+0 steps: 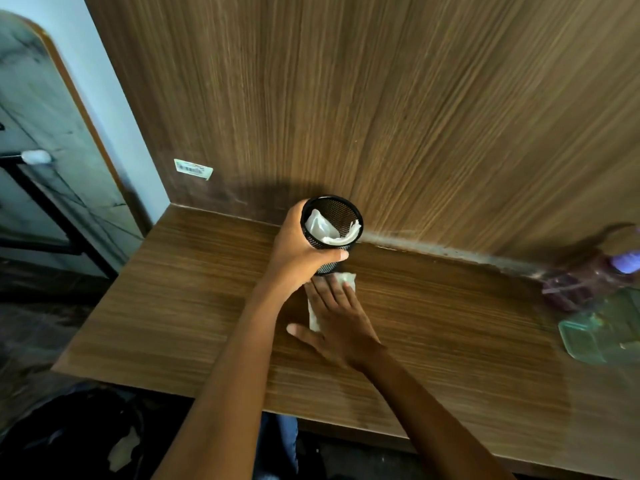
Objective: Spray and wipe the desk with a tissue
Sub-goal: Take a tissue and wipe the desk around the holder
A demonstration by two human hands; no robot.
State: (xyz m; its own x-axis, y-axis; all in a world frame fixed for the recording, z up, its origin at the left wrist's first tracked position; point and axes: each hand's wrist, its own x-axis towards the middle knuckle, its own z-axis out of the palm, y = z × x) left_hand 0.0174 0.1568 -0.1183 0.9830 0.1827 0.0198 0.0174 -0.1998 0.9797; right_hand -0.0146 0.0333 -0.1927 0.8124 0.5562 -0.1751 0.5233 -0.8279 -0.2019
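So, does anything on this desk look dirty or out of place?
Yes. A pale, dusty streak runs along the seam where the desk meets the back panel, right of the mesh cup held in the left hand.

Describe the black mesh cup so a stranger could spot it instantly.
Start at the wooden desk and follow its back edge to the wall panel. There the left hand grips the black mesh cup, lifted over the tissue. It is the only dark perforated cylinder, with crumpled white paper inside.

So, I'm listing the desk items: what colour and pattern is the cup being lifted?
Black wire mesh cup, best seen in the head view, with white paper inside.
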